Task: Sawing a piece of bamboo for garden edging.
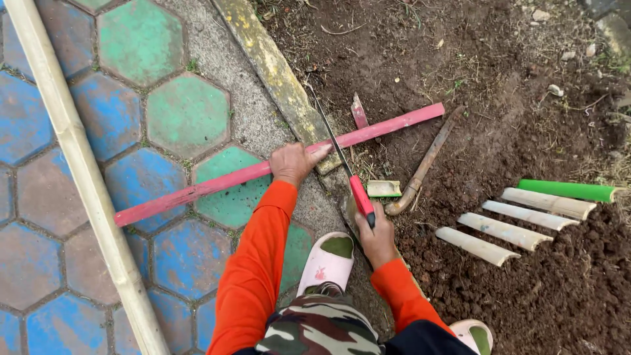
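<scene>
The left hand (294, 162) is pressing down on a long red-painted bamboo strip (263, 169), fingers flat on top of it, where the strip is crossing the yellow-stained concrete curb (276, 75). The right hand (376, 238) is gripping the red handle of a hand saw (347, 172), fingers wrapped fully around it; the dark blade is lying across the strip just beside the left hand. Past the curb, on the bare soil, a row of split bamboo pieces (505, 230) is lying side by side, a green one (565, 190) farthest out. A pale bamboo pole (79, 164) is lying on the coloured hexagonal pavers (187, 115), well apart from the curb.
</scene>
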